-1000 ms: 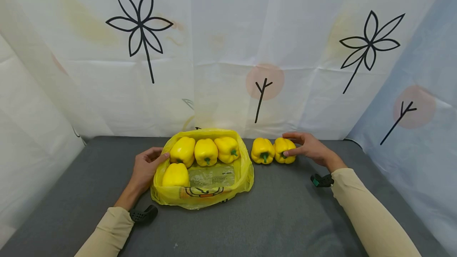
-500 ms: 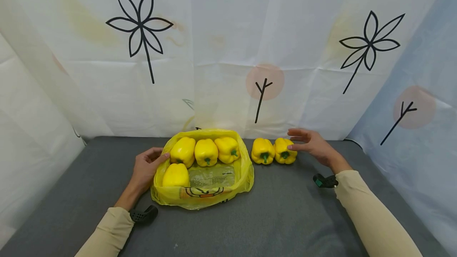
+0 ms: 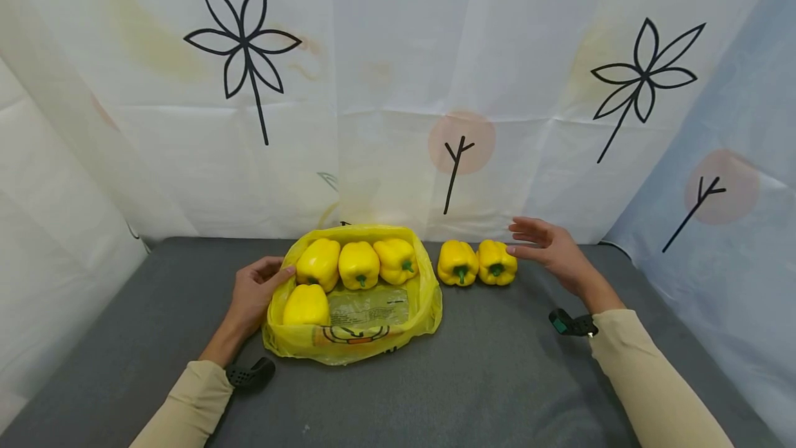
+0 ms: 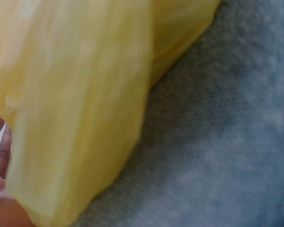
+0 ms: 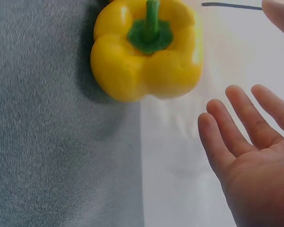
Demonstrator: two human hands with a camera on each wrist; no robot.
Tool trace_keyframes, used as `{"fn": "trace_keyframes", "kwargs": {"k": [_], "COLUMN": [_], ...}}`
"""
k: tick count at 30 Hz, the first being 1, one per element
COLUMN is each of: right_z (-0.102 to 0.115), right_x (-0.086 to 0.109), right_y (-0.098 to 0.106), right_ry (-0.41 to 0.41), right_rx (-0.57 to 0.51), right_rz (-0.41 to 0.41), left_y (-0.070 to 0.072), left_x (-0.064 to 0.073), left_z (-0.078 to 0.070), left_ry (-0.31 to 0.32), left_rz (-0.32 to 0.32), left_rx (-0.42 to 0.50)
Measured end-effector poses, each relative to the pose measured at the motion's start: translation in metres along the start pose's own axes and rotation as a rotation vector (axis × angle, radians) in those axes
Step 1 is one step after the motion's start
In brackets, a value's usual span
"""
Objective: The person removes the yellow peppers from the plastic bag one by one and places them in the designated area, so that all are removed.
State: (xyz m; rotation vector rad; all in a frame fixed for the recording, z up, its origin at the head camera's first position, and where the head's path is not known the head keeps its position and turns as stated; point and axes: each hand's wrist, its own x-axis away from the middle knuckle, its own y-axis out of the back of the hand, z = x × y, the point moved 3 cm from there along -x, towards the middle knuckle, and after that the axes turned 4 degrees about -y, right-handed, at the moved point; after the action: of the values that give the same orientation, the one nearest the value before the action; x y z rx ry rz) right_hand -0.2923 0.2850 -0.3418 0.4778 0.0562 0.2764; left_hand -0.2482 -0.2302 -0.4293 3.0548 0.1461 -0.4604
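Observation:
A yellow plastic bag (image 3: 429,299) stands with its mouth spread wide, printed on its front. Inside, three yellow bell peppers line the back, the middle one (image 3: 358,265) with its stem forward, and another pepper (image 3: 307,305) sits front left. My left hand (image 3: 250,296) pinches the bag's left rim, thumb over the edge; the left wrist view is mostly filled by the bag's side (image 4: 80,109). Right of the bag, two bell peppers (image 3: 457,263) sit side by side. Beside the outer pepper (image 5: 146,71), my right hand (image 5: 260,156) is raised with fingers extended, holding nothing.
The grey cloth-covered table (image 3: 485,372) stretches in front of the bag and to both sides. A white patterned curtain (image 3: 385,88) hangs right behind the peppers and bag, with further cloth walls at left and right.
My right hand has drawn away from the outer pepper, up and to the right, its fingers coming off it. The left hand, bag and peppers look still.

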Motion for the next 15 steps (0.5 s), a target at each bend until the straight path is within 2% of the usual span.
{"fn": "trace_keyframes", "kwargs": {"k": [15], "right_z": [0.013], "right_x": [0.016], "right_y": [-0.011], "right_ry": [0.042], "right_rx": [-0.03], "right_rz": [-0.062], "left_y": [0.0], "left_x": [0.0], "left_z": [0.0], "left_ry": [0.0], "left_rz": [-0.006], "left_rx": [-0.009]}}
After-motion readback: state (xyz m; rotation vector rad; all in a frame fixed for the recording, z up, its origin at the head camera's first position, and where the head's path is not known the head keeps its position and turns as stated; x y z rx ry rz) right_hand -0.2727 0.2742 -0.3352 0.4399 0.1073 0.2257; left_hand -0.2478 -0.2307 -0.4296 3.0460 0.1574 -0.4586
